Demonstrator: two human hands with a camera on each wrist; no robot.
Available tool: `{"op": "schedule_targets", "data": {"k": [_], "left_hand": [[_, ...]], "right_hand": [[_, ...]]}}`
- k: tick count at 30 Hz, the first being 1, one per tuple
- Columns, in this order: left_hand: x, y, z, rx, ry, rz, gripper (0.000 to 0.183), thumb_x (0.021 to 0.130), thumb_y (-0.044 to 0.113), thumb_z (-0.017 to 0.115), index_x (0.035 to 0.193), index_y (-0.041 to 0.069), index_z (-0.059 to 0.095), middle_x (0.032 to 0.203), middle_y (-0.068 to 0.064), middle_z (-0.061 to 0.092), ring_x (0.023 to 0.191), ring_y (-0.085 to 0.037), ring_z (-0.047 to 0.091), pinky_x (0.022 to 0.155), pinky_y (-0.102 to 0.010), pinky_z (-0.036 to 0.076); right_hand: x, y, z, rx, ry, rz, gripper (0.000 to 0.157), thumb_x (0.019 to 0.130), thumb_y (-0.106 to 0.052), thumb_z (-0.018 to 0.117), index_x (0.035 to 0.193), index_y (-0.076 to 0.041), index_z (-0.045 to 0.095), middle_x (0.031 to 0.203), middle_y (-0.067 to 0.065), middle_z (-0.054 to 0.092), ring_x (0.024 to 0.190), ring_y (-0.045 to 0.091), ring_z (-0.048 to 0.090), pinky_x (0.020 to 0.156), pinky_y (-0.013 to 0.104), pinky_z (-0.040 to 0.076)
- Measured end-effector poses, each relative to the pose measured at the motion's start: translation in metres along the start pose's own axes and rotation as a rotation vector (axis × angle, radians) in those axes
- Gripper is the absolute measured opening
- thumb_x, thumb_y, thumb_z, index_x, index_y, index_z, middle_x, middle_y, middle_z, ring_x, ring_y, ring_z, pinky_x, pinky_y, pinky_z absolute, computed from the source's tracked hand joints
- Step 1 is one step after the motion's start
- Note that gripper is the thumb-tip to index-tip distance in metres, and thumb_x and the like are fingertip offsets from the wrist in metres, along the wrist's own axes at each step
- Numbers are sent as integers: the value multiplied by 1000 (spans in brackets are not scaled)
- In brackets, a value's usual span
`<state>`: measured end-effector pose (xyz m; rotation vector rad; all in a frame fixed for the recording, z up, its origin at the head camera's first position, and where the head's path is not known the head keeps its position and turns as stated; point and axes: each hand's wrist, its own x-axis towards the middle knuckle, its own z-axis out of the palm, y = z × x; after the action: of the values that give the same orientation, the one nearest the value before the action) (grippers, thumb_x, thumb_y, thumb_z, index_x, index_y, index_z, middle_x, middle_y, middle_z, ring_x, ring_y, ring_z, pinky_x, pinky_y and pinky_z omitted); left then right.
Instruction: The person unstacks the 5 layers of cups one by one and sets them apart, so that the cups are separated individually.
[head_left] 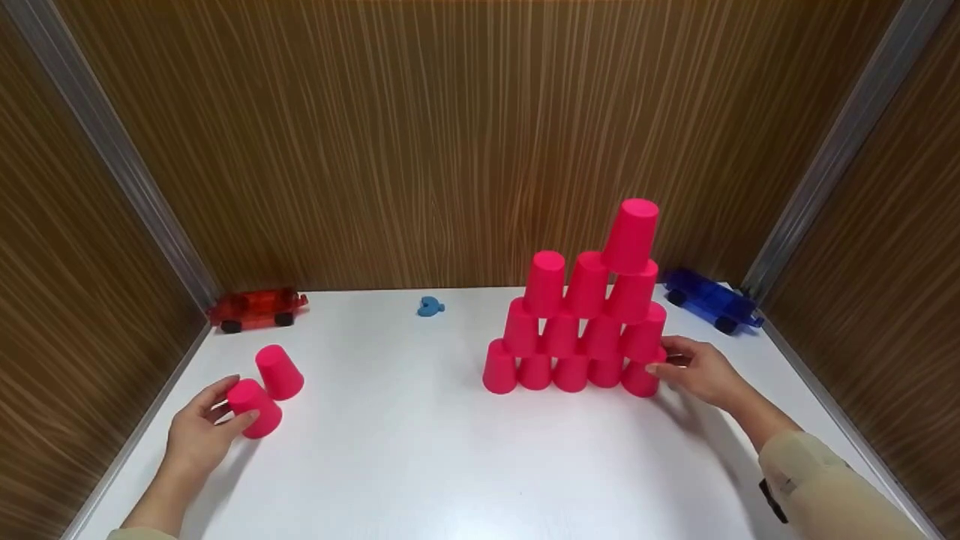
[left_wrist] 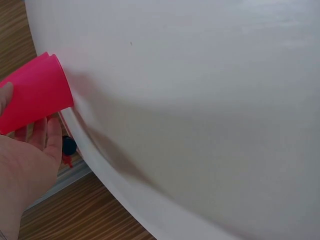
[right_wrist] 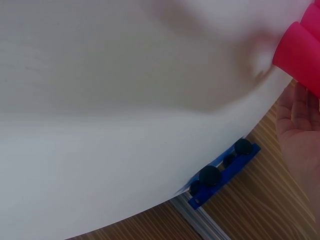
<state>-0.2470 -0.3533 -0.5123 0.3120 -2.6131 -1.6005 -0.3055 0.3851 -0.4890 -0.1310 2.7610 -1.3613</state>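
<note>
1. Left hand (head_left: 196,436): thumb and curled fingers pinch a bright-pink, tapered plastic cup (head_left: 259,412). Mouth down, long axis roughly upright; interior hidden.
2. Translucent red plastic toy car (head_left: 259,304): well beyond left fingers, long axis running left-right.
3. Second pink cup (head_left: 280,373): just beyond left fingertips, to their right, mouth down.
4. Small blue C-shaped piece (head_left: 431,308): between the two hands' fingers, farther back.
5. Stack of pink cups (head_left: 560,334), left of right fingers: rows of five, four, three up from the white tabletop (head_left: 420,465), plus top cup (head_left: 631,236) astride third row's middle and right cups. Mouths down, axes upright; insides hidden.
6. Right hand (head_left: 703,373): thumb on near side of bottom-right cup (head_left: 640,382), fingers round its outer side.
7. Translucent blue plastic toy car (head_left: 712,301): beyond right fingers, long axis slanting.
</note>
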Motion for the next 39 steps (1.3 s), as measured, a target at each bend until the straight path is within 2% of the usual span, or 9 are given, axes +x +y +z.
{"op": "schedule_targets", "data": {"k": [3, 10, 18, 22, 25, 30, 35, 39], "left_hand": [[0, 1, 0, 2, 5, -3, 82, 99, 15, 77, 166, 7, 31, 165, -26, 35, 147, -49, 42, 94, -27, 58], [-1, 0, 0, 14, 0, -15, 86, 98, 17, 78, 168, 9, 28, 166, -26, 33, 148, -50, 40, 101, -40, 52], [-1, -2, -5, 28, -1, -53, 96, 95, 26, 83, 170, 12, 24, 168, -25, 30, 150, -49, 36, 100, -41, 55], [-3, 1, -9, 47, 12, -65, 100, 94, 32, 84, 170, 12, 23, 168, -24, 32, 150, -49, 37, 110, -50, 48], [-6, 5, -12, 71, 13, -34, 100, 94, 34, 84, 170, 11, 24, 167, -26, 34, 149, -49, 38, 116, -58, 41], [-11, 19, -18, 105, 10, 47, 97, 94, 34, 84, 168, 8, 27, 164, -27, 38, 149, -50, 39, 118, -65, 37], [-15, 44, -18, 148, 32, 114, 99, 91, 42, 85, 168, 11, 30, 165, -22, 40, 148, -47, 42, 117, -62, 41], [-18, 69, -12, 181, 42, 173, 97, 91, 42, 85, 167, 13, 33, 165, -18, 42, 146, -44, 44, 115, -55, 45]], "right_hand": [[0, 0, 0, -5, -11, 19, 67, 98, -34, 79, 150, 1, 55, 134, 22, 65, 121, 42, 64, 91, 41, 62], [1, 5, 0, -15, -17, 44, 72, 97, -39, 79, 151, 0, 54, 136, 23, 65, 123, 43, 63, 93, 44, 61], [1, 6, 2, -2, -16, 37, 68, 97, -37, 79, 150, 0, 56, 135, 22, 66, 122, 42, 63, 93, 45, 61], [1, 5, 2, -14, -16, 33, 69, 97, -38, 79, 150, 0, 55, 135, 21, 66, 123, 42, 63, 92, 42, 61], [0, 4, 3, 6, -10, 6, 66, 98, -33, 79, 149, 1, 56, 133, 22, 66, 120, 41, 65, 90, 42, 62], [0, 4, 2, 26, 0, -15, 61, 98, -28, 80, 146, 2, 58, 129, 21, 68, 116, 39, 67, 89, 44, 62], [1, 1, 1, 13, 0, 14, 64, 97, -33, 80, 148, 0, 58, 130, 21, 68, 117, 39, 66, 90, 46, 62], [1, 2, 0, 3, 5, -4, 63, 98, -32, 79, 147, 0, 59, 131, 21, 68, 118, 40, 66, 90, 42, 62]]}}
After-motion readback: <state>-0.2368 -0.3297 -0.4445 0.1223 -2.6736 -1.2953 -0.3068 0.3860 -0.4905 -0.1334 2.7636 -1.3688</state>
